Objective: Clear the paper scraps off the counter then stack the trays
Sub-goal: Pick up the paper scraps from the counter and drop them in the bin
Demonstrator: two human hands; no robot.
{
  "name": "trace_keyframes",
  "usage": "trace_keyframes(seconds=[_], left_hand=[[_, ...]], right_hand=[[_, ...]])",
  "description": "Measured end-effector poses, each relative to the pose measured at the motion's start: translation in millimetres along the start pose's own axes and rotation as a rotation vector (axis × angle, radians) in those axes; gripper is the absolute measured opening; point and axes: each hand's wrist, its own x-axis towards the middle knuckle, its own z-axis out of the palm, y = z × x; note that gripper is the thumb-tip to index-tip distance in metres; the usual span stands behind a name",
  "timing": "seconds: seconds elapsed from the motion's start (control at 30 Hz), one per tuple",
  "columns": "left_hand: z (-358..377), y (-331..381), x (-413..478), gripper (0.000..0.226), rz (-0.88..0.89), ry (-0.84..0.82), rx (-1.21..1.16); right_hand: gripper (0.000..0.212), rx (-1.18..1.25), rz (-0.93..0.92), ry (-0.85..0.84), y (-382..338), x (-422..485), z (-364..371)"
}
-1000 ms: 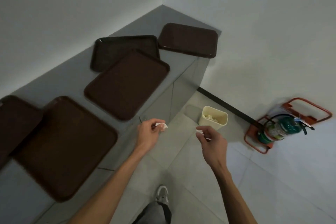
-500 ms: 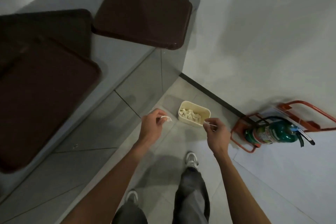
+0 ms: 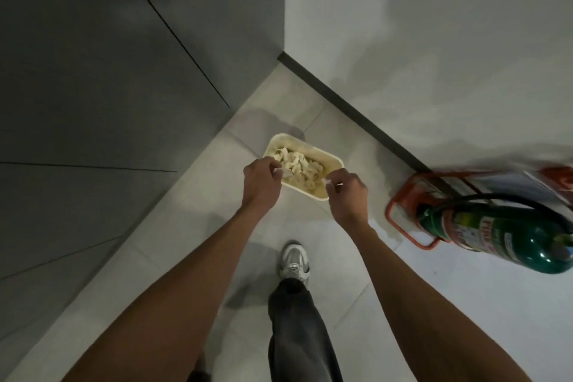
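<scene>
A small cream bin (image 3: pixel 333 161) stands on the floor by the counter's corner, with several pale paper scraps (image 3: pixel 297 164) inside it. My left hand (image 3: pixel 260 183) hovers over the bin's left edge and pinches a small white scrap (image 3: pixel 278 171). Over the bin's right edge, my right hand (image 3: pixel 345 192) pinches another white scrap (image 3: pixel 325 180). The counter top and the brown trays are out of view.
The grey counter front (image 3: pixel 108 87) fills the left side. A green fire extinguisher (image 3: pixel 502 234) lies in an orange stand (image 3: pixel 403 220) against the white wall at right. My shoe (image 3: pixel 294 260) and trouser leg stand on the tiled floor below the bin.
The view has swung down from the trays to the floor. Both hands, each with its scrap, have come forward until they are over the bin.
</scene>
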Motion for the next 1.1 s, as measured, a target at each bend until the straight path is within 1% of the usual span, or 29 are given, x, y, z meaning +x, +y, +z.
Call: trace_keyframes(seconds=[0.07,0.13,0.2,0.27,0.33,0.43,0.6,0.77,0.87,1.03,1.1], left_hand=[[17.5,2.8,18.4,0.024,-0.022,-0.054,0.063],[26.0,6.8,25.4,0.044,-0.045,-0.155,0.135],[24.4,6.6,22.4,0.055,-0.048,-0.192,0.17],[12.1,2.3,11.8,0.055,-0.049,-0.16,0.166],[-10.1,-4.1,-7.5,0.054,-0.045,-0.101,0.148],[-54.3,-16.7,-49.2,0.055,-0.024,-0.003,0.123],[-145.0,-49.4,-148.4,0.056,0.052,0.196,0.052],[-247.0,-87.8,-286.6,0.054,0.073,0.415,-0.024],[-305.0,-120.4,-379.3,0.053,0.059,0.53,-0.093],[-384.9,-183.0,-535.3,0.053,0.052,0.716,-0.162],[-409.5,-211.9,-589.0,0.053,0.008,0.783,-0.172]], right_hand=[[0.031,-0.04,0.001,-0.072,5.2,16.4,10.0],[0.048,-0.096,-0.017,-0.145,2.0,22.4,12.8],[0.052,-0.121,-0.037,-0.156,-5.0,22.3,12.6],[0.05,-0.113,-0.057,-0.147,-17.8,14.7,9.9],[0.045,-0.088,-0.092,-0.129,-39.3,-1.3,2.8],[0.041,-0.068,-0.215,-0.087,-79.6,-40.5,-12.0],[0.038,-0.042,-0.413,-0.051,-154.5,-149.1,-28.6],[0.041,-0.064,-0.579,-0.045,-231.1,-294.8,-35.9],[0.045,-0.05,-0.674,-0.07,-267.6,-384.9,-36.7],[0.044,-0.051,-0.823,-0.087,-322.1,-523.6,-20.8],[0.042,-0.058,-0.886,-0.09,-344.5,-572.5,-7.2]])
